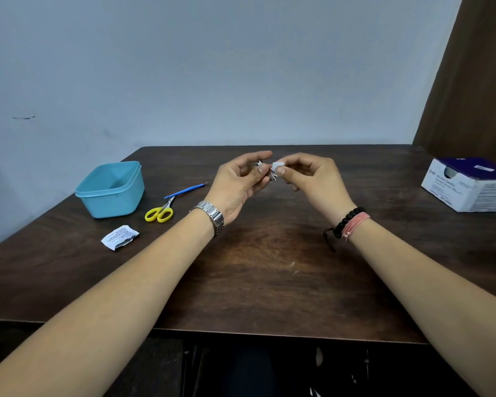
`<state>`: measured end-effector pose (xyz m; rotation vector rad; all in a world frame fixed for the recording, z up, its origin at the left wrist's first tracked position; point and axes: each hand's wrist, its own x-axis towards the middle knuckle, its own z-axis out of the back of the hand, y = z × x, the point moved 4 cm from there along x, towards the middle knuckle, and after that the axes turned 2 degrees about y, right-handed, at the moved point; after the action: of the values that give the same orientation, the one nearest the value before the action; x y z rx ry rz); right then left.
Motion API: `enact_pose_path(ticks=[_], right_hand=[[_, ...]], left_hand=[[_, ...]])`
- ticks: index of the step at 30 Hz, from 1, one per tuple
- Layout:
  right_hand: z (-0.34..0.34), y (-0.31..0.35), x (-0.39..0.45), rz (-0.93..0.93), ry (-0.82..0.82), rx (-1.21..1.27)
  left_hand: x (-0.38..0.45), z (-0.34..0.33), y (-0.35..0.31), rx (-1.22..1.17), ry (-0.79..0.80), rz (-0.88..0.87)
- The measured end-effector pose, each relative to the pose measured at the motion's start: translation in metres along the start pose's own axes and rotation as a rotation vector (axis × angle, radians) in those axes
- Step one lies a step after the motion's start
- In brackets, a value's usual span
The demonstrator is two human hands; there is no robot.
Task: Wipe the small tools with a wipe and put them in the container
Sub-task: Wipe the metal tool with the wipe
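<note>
My left hand (242, 181) holds a small silver metal tool (270, 174), which looks like a nail clipper, between thumb and fingers above the table's middle. My right hand (312, 179) pinches a small white wipe (277, 166) against the tool's tip. A light blue plastic container (111, 190) stands open at the left, and nothing shows inside it. Yellow-handled scissors (161, 212) and a thin blue-handled pick (184, 191) lie on the table just right of the container.
A torn white wipe sachet (119, 237) lies in front of the container. A blue-and-white box of alcohol swabs (470, 184) stands at the right edge. The dark wooden table (269, 267) meets a wall at the back; a brown curtain (476, 81) hangs at the right.
</note>
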<state>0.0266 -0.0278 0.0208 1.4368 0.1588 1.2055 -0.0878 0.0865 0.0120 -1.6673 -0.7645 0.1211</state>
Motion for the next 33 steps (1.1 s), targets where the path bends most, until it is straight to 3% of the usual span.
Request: enact_pose_path(ticks=[6,13,27,33], right_hand=[[-0.003,0.004,-0.004,0.080,-0.011,-0.219],[0.006,-0.007,0.001,-0.102,-0.054,-0.103],[-0.001,-0.012,0.000,-0.197,0.089,-0.099],[0.003,-0.011,0.001,-0.236,0.056,0.001]], left_hand=[[0.001,0.002,0.002,-0.012,-0.020,0.022],[0.002,0.005,0.003,0.106,-0.045,-0.003],[0.003,0.006,-0.001,0.427,-0.023,-0.110],[0.003,0.007,-0.003,0.488,-0.020,-0.131]])
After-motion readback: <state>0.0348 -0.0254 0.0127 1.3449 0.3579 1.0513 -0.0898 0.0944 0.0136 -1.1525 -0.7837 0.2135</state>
